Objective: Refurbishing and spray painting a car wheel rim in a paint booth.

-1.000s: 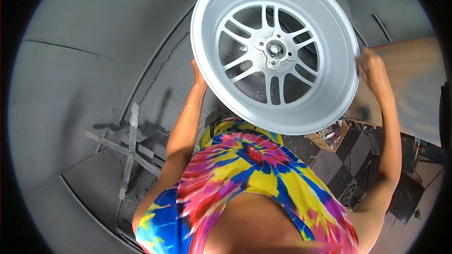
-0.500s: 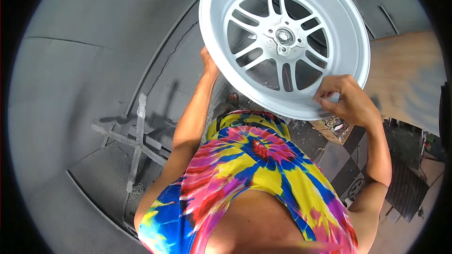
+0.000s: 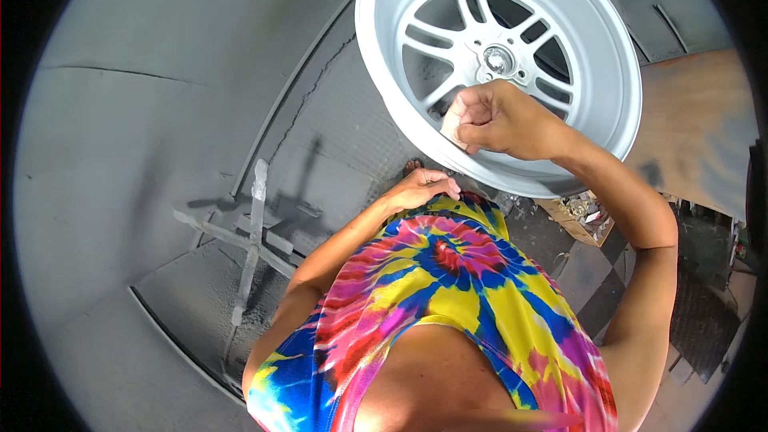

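Observation:
A silver wheel rim (image 3: 606, 72) fills the upper middle, its spokes and hub facing me. My right hand (image 3: 496, 120) is closed on a small pale pad (image 3: 452, 126) against the lower-left inner edge of the rim, in front of the lower spokes. My left hand (image 3: 428, 189) is below the rim near my waist, open, with loosely bent fingers and nothing visible in it. Below both hands is my tie-dye top (image 3: 448, 280).
A grey-coated cross-shaped stand (image 3: 252, 256) is at the left, beside grey booth walls (image 3: 120, 152). A tan board (image 3: 688, 128) stands at the right, with a cardboard box of scraps (image 3: 582, 222) below it and checkered floor tiles (image 3: 580, 276).
My left hand has left the rim's left edge and dropped toward my waist. My right hand has moved from the right edge inward and left. The rim sits slightly higher and further right.

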`<action>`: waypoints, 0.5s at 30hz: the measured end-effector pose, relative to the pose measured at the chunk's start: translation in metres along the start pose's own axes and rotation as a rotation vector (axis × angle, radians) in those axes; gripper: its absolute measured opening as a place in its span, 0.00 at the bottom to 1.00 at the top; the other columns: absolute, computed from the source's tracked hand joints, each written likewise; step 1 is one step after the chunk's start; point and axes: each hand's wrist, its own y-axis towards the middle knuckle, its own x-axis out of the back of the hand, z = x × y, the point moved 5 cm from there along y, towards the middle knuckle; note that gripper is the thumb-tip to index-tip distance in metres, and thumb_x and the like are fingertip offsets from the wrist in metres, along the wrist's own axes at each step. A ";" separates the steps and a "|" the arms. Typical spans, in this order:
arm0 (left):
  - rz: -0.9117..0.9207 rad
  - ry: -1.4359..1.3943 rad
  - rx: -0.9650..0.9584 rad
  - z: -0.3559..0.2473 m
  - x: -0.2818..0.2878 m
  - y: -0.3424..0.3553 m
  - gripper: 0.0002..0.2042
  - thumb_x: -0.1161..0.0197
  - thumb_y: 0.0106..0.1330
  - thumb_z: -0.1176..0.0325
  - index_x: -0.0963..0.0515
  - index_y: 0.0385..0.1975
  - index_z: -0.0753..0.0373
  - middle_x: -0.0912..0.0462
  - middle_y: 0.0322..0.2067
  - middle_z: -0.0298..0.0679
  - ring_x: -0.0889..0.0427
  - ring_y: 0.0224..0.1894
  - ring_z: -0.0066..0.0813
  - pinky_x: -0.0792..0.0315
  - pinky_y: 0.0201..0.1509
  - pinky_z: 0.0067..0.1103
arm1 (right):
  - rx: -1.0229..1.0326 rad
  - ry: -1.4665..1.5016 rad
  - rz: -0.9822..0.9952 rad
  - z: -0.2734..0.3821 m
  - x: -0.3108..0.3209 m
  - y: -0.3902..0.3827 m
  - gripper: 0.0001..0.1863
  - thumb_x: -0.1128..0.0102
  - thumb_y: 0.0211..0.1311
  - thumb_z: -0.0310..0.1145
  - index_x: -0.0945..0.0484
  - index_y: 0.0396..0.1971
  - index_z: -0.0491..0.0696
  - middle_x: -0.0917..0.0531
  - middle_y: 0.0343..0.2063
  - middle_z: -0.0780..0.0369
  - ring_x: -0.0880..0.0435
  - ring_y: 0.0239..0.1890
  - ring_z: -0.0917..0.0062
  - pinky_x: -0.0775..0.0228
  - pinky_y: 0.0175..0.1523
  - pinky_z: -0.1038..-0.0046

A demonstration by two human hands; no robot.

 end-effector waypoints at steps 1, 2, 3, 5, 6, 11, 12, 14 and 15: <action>-0.066 -0.028 0.033 0.012 0.012 0.003 0.11 0.46 0.76 0.67 0.15 0.46 0.60 0.11 0.37 0.32 0.22 0.31 0.14 0.33 0.27 0.14 | -0.017 -0.125 0.002 0.009 0.002 0.001 0.04 0.37 0.56 0.24 0.16 0.30 0.40 0.15 0.25 0.64 0.19 0.27 0.84 0.27 0.35 0.79; -0.130 -0.056 0.066 0.023 0.029 0.005 0.11 0.46 0.76 0.66 0.15 0.46 0.59 0.11 0.36 0.31 0.22 0.30 0.13 0.34 0.24 0.14 | -0.015 -0.125 0.001 0.010 0.003 0.001 0.04 0.37 0.56 0.24 0.16 0.30 0.40 0.15 0.25 0.64 0.19 0.27 0.84 0.27 0.35 0.79; -0.150 -0.184 0.219 -0.004 0.050 0.005 0.12 0.46 0.73 0.69 0.14 0.45 0.57 0.11 0.33 0.29 0.26 0.25 0.11 0.37 0.20 0.12 | -0.028 -0.106 -0.029 0.005 0.009 -0.003 0.04 0.37 0.55 0.23 0.16 0.29 0.40 0.15 0.25 0.65 0.19 0.27 0.85 0.28 0.36 0.79; -0.494 -0.010 0.329 0.000 0.118 0.015 0.13 0.49 0.67 0.70 0.15 0.42 0.55 0.18 0.23 0.26 0.33 0.18 0.13 0.40 0.18 0.13 | -0.073 -0.073 -0.006 0.011 0.007 -0.006 0.04 0.36 0.54 0.23 0.17 0.30 0.40 0.15 0.25 0.65 0.20 0.29 0.86 0.28 0.38 0.80; -0.665 0.048 0.286 -0.023 0.140 0.025 0.13 0.50 0.70 0.64 0.16 0.37 0.58 0.23 0.19 0.28 0.33 0.16 0.15 0.39 0.17 0.17 | -0.079 -0.073 -0.017 0.010 0.008 -0.007 0.04 0.36 0.54 0.23 0.17 0.30 0.40 0.15 0.25 0.65 0.20 0.29 0.86 0.28 0.38 0.80; -0.750 -0.139 -0.187 -0.071 0.278 0.100 0.20 0.48 0.76 0.55 0.20 0.32 0.66 0.22 0.18 0.35 0.29 0.13 0.23 0.33 0.18 0.23 | -0.002 -0.003 -0.017 0.014 0.002 0.005 0.06 0.36 0.58 0.24 0.18 0.35 0.39 0.17 0.26 0.65 0.20 0.30 0.86 0.28 0.39 0.82; -0.732 -0.141 -0.188 -0.088 0.272 0.113 0.20 0.48 0.76 0.55 0.20 0.32 0.66 0.22 0.18 0.35 0.29 0.13 0.23 0.33 0.18 0.23 | -0.009 -0.003 -0.034 0.011 0.006 0.004 0.06 0.36 0.58 0.24 0.18 0.35 0.39 0.17 0.26 0.65 0.20 0.30 0.86 0.28 0.39 0.82; -0.723 -0.039 -0.121 -0.113 0.256 0.130 0.15 0.46 0.76 0.61 0.20 0.38 0.68 0.18 0.25 0.36 0.20 0.22 0.26 0.25 0.26 0.24 | -0.029 0.067 -0.080 0.007 0.009 0.006 0.06 0.36 0.60 0.25 0.18 0.36 0.39 0.18 0.28 0.65 0.19 0.32 0.85 0.28 0.39 0.82; -0.733 -0.039 -0.126 -0.099 0.254 0.127 0.15 0.46 0.76 0.61 0.20 0.38 0.68 0.18 0.25 0.36 0.20 0.22 0.26 0.25 0.26 0.24 | -0.035 0.052 -0.068 0.005 0.006 0.009 0.06 0.37 0.61 0.25 0.19 0.37 0.40 0.18 0.29 0.65 0.19 0.34 0.84 0.27 0.40 0.81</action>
